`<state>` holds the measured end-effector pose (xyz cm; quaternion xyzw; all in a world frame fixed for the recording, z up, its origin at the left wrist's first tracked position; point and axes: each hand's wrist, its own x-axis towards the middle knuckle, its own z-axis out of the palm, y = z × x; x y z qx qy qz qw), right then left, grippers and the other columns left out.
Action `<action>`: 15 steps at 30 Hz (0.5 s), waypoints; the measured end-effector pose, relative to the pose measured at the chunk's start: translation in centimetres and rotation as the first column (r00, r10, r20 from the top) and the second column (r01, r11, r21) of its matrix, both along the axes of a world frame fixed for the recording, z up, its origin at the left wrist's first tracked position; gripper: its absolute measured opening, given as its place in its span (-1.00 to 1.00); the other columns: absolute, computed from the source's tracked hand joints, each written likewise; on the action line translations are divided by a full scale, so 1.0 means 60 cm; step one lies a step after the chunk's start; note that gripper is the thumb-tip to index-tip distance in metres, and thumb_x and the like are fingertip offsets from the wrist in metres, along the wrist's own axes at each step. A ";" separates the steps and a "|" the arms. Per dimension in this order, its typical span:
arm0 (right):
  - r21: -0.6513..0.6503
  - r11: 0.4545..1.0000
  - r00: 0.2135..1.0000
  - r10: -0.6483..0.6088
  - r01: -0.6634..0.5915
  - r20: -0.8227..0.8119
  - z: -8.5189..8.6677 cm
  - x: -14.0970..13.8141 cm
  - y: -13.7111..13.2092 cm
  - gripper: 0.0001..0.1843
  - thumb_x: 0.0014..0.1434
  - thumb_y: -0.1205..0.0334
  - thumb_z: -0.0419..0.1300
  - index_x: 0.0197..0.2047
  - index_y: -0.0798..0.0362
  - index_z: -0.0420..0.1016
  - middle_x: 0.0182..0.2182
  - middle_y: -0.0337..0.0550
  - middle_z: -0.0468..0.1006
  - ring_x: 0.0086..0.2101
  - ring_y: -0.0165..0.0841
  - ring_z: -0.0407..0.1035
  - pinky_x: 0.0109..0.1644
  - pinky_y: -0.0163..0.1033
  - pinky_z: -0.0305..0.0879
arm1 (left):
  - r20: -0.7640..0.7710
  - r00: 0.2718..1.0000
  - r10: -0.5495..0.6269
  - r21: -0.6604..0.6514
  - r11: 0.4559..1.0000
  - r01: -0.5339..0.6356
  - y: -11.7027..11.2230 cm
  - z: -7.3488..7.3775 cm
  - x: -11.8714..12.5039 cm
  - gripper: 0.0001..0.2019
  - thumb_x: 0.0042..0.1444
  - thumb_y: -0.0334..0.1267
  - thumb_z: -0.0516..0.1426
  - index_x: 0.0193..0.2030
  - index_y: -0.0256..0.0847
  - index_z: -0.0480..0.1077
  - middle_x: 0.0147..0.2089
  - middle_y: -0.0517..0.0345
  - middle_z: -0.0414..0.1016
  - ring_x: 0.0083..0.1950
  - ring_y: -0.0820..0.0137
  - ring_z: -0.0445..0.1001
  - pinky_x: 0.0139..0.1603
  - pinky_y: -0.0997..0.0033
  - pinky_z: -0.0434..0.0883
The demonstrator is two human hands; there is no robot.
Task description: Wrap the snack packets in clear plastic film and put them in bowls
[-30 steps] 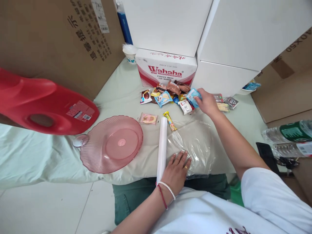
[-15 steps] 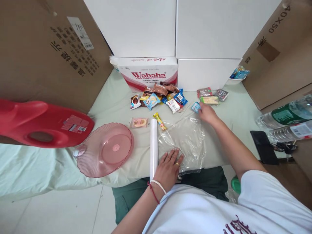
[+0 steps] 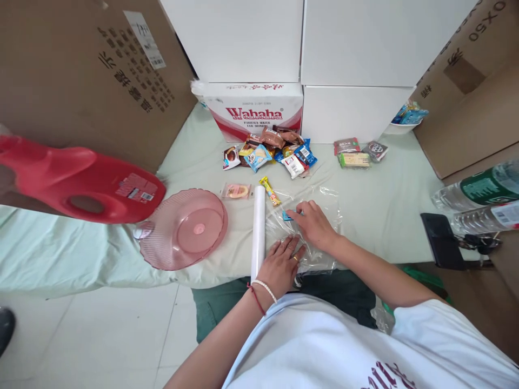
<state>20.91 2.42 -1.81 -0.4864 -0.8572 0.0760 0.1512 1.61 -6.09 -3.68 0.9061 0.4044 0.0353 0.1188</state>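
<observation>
My left hand [image 3: 283, 260] lies flat on a clear sheet of plastic film [image 3: 326, 216], fingers stretched out, beside the white roll of film [image 3: 258, 232]. Over the same sheet, my right hand [image 3: 315, 224] pinches a small blue packet [image 3: 288, 215], partly covered by the fingers. A yellow wrapped snack stick [image 3: 270, 191] rests by the top end of the roll. Left of it is a clear pink-printed snack packet [image 3: 237, 191].
Wrapped snacks [image 3: 259, 157] are heaped against the Wahaha box [image 3: 259, 114]. Several packets [image 3: 354, 160] lie to the right. A pink ribbed plate [image 3: 162, 232] and a red jug [image 3: 97, 186] are on the left. Bottles [image 3: 482, 186] and a phone [image 3: 441, 241] are at the right.
My right hand has carried the blue packet left and toward me, from near the snack packets to over the film. My left hand stays flat. The view has shifted slightly.
</observation>
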 end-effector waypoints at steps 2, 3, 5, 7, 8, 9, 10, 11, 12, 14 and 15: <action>0.013 1.000 0.999 -0.006 0.005 0.041 -0.010 -0.006 -0.002 -0.48 0.33 0.43 0.16 0.31 -0.07 0.47 -0.01 0.02 0.43 -0.08 -0.14 0.21 -0.02 -0.11 0.17 | -0.004 1.000 0.001 0.005 1.000 -0.001 0.000 0.000 0.001 -0.51 0.41 -0.20 0.05 0.45 0.00 0.29 0.55 0.06 0.23 0.56 0.18 0.17 0.53 0.01 0.14; 0.006 1.000 0.998 0.014 -0.015 0.067 -0.015 -0.007 -0.002 -0.50 0.35 0.42 0.15 0.31 -0.07 0.47 -0.01 0.02 0.44 -0.07 -0.14 0.22 -0.01 -0.11 0.17 | -0.006 1.000 0.002 0.006 1.000 -0.002 0.000 0.000 0.001 -0.51 0.42 -0.20 0.04 0.45 0.00 0.28 0.55 0.06 0.22 0.56 0.18 0.16 0.53 0.01 0.13; -0.036 0.996 0.990 0.080 -0.077 0.112 -0.022 -0.003 -0.002 -0.51 0.35 0.39 0.17 0.31 -0.09 0.47 -0.01 0.01 0.45 -0.06 -0.15 0.23 -0.01 -0.11 0.17 | -0.010 1.000 0.002 0.003 1.000 -0.002 0.000 0.000 0.001 -0.51 0.42 -0.19 0.04 0.45 -0.02 0.28 0.55 0.04 0.22 0.56 0.16 0.16 0.53 0.00 0.13; -0.096 0.985 0.981 0.154 -0.143 0.118 -0.025 0.009 -0.001 -0.48 0.35 0.35 0.19 0.34 -0.11 0.44 0.01 0.00 0.45 -0.04 -0.15 0.25 0.00 -0.11 0.20 | -0.010 1.000 -0.008 -0.010 1.000 0.008 0.000 0.001 0.001 -0.51 0.41 -0.19 0.05 0.45 -0.04 0.29 0.55 0.03 0.22 0.56 0.15 0.16 0.53 -0.01 0.13; -0.123 0.978 0.978 0.181 -0.169 0.101 -0.024 0.016 0.000 -0.46 0.35 0.30 0.21 0.37 -0.10 0.41 0.04 0.01 0.44 -0.02 -0.15 0.26 0.02 -0.09 0.22 | -0.009 1.000 -0.014 -0.017 1.000 0.014 -0.001 0.001 0.001 -0.51 0.41 -0.20 0.05 0.45 -0.04 0.29 0.54 0.03 0.23 0.56 0.15 0.16 0.53 -0.01 0.13; -0.144 0.971 0.977 0.201 -0.189 0.075 -0.024 0.023 0.001 -0.45 0.36 0.22 0.23 0.40 -0.08 0.38 0.06 0.04 0.43 -0.01 -0.14 0.27 0.05 -0.07 0.24 | -0.007 1.000 -0.018 -0.024 1.000 0.018 0.000 0.001 0.001 -0.51 0.41 -0.21 0.04 0.45 -0.05 0.29 0.54 0.03 0.25 0.56 0.15 0.17 0.53 -0.01 0.13; -0.158 0.965 0.975 0.218 -0.208 0.043 -0.022 0.030 0.002 -0.42 0.37 0.11 0.23 0.41 -0.04 0.36 0.08 0.07 0.42 0.01 -0.12 0.28 0.08 -0.04 0.26 | -0.006 1.000 -0.020 -0.031 0.999 0.020 0.000 0.001 0.001 -0.52 0.41 -0.22 0.04 0.45 -0.05 0.29 0.53 0.03 0.26 0.55 0.15 0.18 0.53 -0.01 0.13; -0.167 0.960 0.973 0.231 -0.225 0.012 -0.021 0.035 0.003 -0.38 0.38 0.00 0.22 0.43 0.00 0.34 0.09 0.10 0.41 0.02 -0.10 0.28 0.10 0.00 0.27 | -0.004 1.000 -0.018 -0.037 0.999 0.018 0.000 0.001 0.002 -0.52 0.41 -0.23 0.04 0.44 -0.05 0.30 0.52 0.03 0.27 0.55 0.15 0.19 0.53 -0.01 0.13; -0.171 0.957 0.972 0.236 -0.235 -0.014 -0.020 0.038 0.004 -0.36 0.40 -0.08 0.17 0.43 0.02 0.33 0.09 0.12 0.41 0.03 -0.09 0.29 0.13 0.03 0.28 | -0.002 1.000 -0.016 -0.042 0.999 0.016 0.000 0.001 0.002 -0.52 0.41 -0.24 0.05 0.44 -0.06 0.30 0.52 0.02 0.27 0.55 0.15 0.20 0.53 -0.01 0.13; -0.171 0.956 0.972 0.232 -0.237 -0.045 -0.020 0.041 0.003 -0.37 0.45 -0.12 0.07 0.43 0.04 0.34 0.07 0.13 0.42 0.03 -0.08 0.30 0.15 0.07 0.30 | 0.005 1.000 -0.017 -0.046 0.999 0.017 -0.001 0.003 0.001 -0.52 0.39 -0.23 0.07 0.42 -0.07 0.32 0.53 0.00 0.26 0.54 0.13 0.22 0.52 -0.02 0.15; -0.171 0.958 0.972 0.226 -0.232 -0.056 -0.021 0.041 0.002 -0.40 0.47 -0.09 0.02 0.42 0.04 0.36 0.05 0.13 0.42 0.03 -0.09 0.31 0.14 0.08 0.31 | 0.014 1.000 -0.022 -0.044 0.999 0.023 -0.003 0.006 0.000 -0.52 0.38 -0.23 0.08 0.42 -0.08 0.33 0.53 -0.02 0.25 0.53 0.12 0.23 0.51 -0.03 0.17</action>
